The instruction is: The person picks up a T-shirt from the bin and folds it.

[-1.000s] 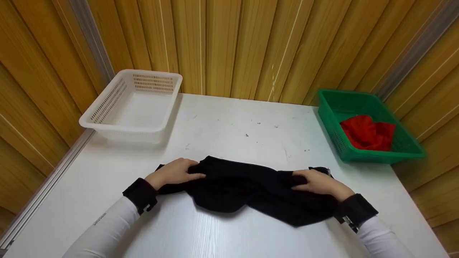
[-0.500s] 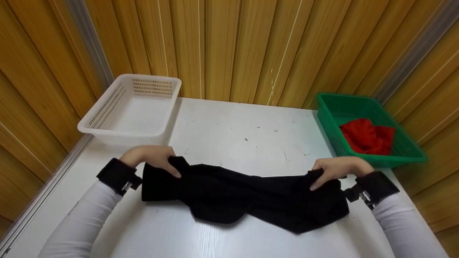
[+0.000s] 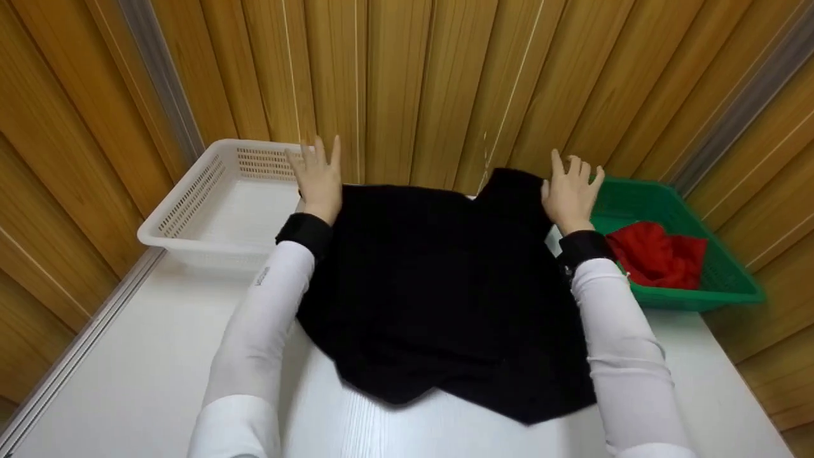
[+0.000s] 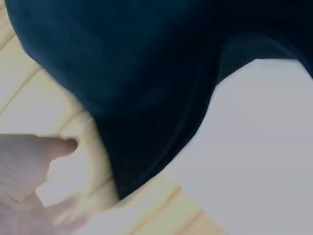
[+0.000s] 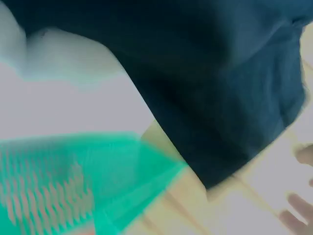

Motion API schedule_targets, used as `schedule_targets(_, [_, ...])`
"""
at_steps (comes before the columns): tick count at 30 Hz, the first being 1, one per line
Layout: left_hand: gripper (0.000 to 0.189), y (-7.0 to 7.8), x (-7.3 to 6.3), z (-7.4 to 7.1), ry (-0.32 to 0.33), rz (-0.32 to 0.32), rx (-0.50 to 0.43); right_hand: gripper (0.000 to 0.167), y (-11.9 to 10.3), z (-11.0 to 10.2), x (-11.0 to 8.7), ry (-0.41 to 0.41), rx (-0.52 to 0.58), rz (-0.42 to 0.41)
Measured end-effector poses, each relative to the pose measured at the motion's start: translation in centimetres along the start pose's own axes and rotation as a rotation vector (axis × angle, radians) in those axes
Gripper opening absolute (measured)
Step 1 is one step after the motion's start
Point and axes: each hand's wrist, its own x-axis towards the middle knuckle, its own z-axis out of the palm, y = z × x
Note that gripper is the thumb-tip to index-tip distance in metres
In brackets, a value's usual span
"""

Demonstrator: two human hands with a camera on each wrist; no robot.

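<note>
A black garment (image 3: 439, 273), with a sleeve-like part at its upper right, spreads wide between my arms in the head view. My left hand (image 3: 321, 181) is beside its upper left edge, fingers straight and spread. Past the upper right part, my right hand (image 3: 571, 197) has its fingers spread too. In the left wrist view a gap shows between the left hand (image 4: 22, 171) and the dark cloth (image 4: 132, 98). Fingers (image 5: 298, 213) of the right hand appear at the right wrist view's edge, apart from the cloth (image 5: 210, 98).
A white perforated basket (image 3: 191, 245) stands at the back left of the white table (image 3: 127, 356). At the back right, a green basket (image 3: 731, 280) holds a red cloth (image 3: 661, 254). Wood-patterned panels (image 3: 413, 83) close off the back and sides.
Both hands first gripped the bunched black garment low on the table, moving apart. Now they are farther forward with fingers spread, off the cloth, and the garment is unfolded toward the back.
</note>
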Motion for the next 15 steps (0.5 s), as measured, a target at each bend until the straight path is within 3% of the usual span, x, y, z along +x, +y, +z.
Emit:
schedule_targets(1, [0.073,0.6,-0.5,0.7,0.008,0.018,0.002,0.058,-0.4,0.4,-0.3,0.015,0.036,0.0])
schedule_targets(3, [0.077,1.6,-2.1,1.8,-0.049,0.079,-0.012,0.062,-1.3,0.7,-1.6,-0.096,0.085,-0.018])
schedule_targets(5, [0.076,2.4,-4.8,2.4,-0.16,0.148,-0.053,0.067,-2.0,0.8,-3.6,-0.3,0.119,-0.057])
schedule_targets(8, [0.074,2.8,-8.9,3.1,-0.386,0.222,-0.107,0.074,-3.0,1.1,-7.3,-0.621,0.128,-0.146])
schedule_targets(10, [0.076,2.6,-11.0,3.5,-0.513,0.247,-0.148,0.078,-3.5,1.6,-9.8,-0.77,0.132,-0.197])
schedule_targets(12, [0.077,2.1,-12.3,4.2,-0.621,0.254,-0.181,0.081,-3.8,2.2,-11.8,-0.878,0.128,-0.215])
schedule_targets(15, [0.079,1.4,-13.1,5.1,-0.712,0.235,-0.219,0.084,-3.9,3.2,-13.8,-0.945,0.14,-0.196])
